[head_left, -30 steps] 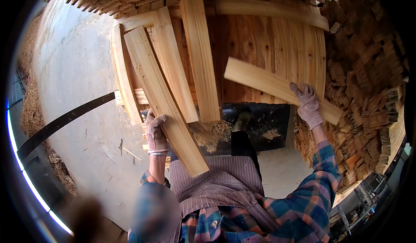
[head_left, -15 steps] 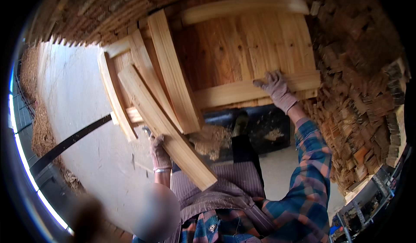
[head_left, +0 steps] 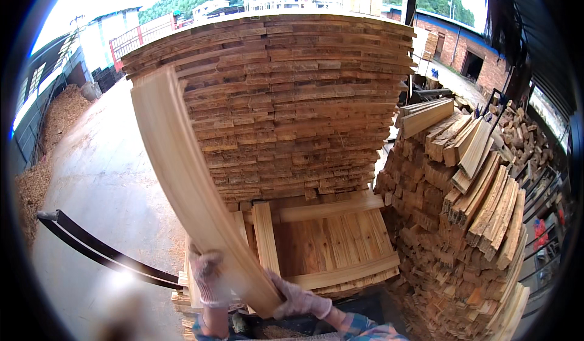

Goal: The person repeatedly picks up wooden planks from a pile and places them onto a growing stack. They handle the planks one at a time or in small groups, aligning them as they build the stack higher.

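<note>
A long pale wooden board (head_left: 185, 164) is raised upright and leans to the left, its far end in front of the big stack. My left hand (head_left: 208, 274), in a light knit glove, grips the board's left edge near its lower part. My gloved right hand (head_left: 299, 296) is closed round the lower end from the right. Beneath lies a low pile of wooden boards (head_left: 334, 240), with one narrow board (head_left: 266, 234) across its left part. The raised board hides some of that pile.
A tall stack of boards (head_left: 292, 116) stands straight ahead. At right rises a rough pile of wood pieces (head_left: 438, 237), with loose boards (head_left: 486, 201) on top. A dark curved metal bar (head_left: 109, 250) crosses the concrete floor (head_left: 103, 177) at left, near heaped wood chips (head_left: 64, 128).
The board in my left hand has been lifted off the pile and swung upright. My right hand has left the pile's front board and taken the lifted board's lower end. The view has tilted up.
</note>
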Demonstrator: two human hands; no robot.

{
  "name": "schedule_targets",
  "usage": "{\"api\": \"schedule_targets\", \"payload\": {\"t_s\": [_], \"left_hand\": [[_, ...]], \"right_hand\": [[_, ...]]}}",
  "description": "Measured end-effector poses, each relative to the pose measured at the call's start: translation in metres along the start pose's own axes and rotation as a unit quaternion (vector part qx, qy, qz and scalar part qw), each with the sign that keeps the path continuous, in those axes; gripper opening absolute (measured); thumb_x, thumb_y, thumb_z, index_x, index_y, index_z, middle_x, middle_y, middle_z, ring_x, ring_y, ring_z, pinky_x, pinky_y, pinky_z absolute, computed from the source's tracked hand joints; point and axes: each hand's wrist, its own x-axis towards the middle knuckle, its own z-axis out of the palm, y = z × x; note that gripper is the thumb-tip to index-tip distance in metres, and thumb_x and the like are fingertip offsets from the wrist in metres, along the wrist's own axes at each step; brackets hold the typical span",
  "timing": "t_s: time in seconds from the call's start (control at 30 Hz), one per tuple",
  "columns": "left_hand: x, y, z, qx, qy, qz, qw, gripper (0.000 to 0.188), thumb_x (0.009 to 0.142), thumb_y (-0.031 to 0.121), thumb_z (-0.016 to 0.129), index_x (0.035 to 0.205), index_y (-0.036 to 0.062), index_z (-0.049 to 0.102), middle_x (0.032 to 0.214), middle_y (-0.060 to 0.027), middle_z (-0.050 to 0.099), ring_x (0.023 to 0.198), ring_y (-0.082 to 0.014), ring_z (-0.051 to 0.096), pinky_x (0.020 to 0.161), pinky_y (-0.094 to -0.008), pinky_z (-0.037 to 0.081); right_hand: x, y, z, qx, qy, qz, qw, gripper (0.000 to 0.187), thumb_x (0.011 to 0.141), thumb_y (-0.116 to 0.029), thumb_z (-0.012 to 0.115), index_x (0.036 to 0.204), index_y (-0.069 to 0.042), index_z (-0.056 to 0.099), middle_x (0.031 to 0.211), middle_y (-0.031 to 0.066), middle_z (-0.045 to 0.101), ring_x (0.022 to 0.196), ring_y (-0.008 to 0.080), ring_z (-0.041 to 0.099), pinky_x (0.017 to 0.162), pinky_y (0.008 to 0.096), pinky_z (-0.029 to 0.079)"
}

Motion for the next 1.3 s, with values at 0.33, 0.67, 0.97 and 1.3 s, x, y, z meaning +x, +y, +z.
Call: {"api": "schedule_targets", "payload": {"t_s": [0.33, 0.67, 0.97, 1.3], "left_hand": [[0.053, 0.020, -0.041, 0.003, -0.098, 0.064, 0.993, 0.056, 0.085, 0.028, 0.070, 0.131, 0.0020, 0.051, 0.088, -0.0012, 0.062, 0.073, -0.0107, 0.055, 0.065, -0.0242, 0.048], [-0.040, -0.117, -0.180, 0.190, 0.081, -0.222, 0.953, 0.062, 0.080, 0.008, 0.066, 0.134, -0.0065, 0.039, 0.086, -0.0075, 0.057, 0.068, -0.0113, 0.052, 0.058, -0.0218, 0.040], [-0.019, -0.219, -0.104, 0.547, -0.027, -0.118, 0.828, 0.104, 0.059, 0.042, 0.085, 0.141, 0.0022, 0.035, 0.125, -0.0273, 0.054, 0.108, -0.0369, 0.059, 0.086, -0.0374, 0.051], [-0.015, -0.306, -0.086, 0.714, -0.119, -0.367, 0.585, 0.102, 0.069, 0.061, 0.071, 0.149, 0.0259, 0.019, 0.129, -0.0160, 0.047, 0.117, -0.0332, 0.048, 0.088, -0.0463, 0.049]], "right_hand": [[0.194, -0.280, -0.131, 0.201, 0.140, -0.255, 0.936, 0.107, 0.068, -0.038, 0.083, 0.145, 0.002, 0.021, 0.124, 0.0188, 0.053, 0.114, 0.0284, 0.055, 0.089, 0.0391, 0.054], [0.269, -0.196, -0.130, 0.126, 0.211, -0.230, 0.942, 0.038, 0.094, -0.029, 0.058, 0.114, 0.002, 0.047, 0.082, 0.0089, 0.065, 0.065, 0.0177, 0.062, 0.059, 0.0283, 0.055], [0.090, 0.219, -0.088, -0.257, 0.241, 0.219, 0.910, 0.034, 0.078, -0.018, 0.061, 0.109, -0.005, 0.065, 0.108, 0.0195, 0.064, 0.101, 0.0317, 0.062, 0.097, 0.0383, 0.046], [0.027, 0.284, -0.010, -0.107, 0.248, 0.395, 0.878, 0.086, 0.077, -0.025, 0.072, 0.148, -0.009, 0.027, 0.105, 0.0186, 0.066, 0.096, 0.0275, 0.063, 0.090, 0.0364, 0.049]]}}
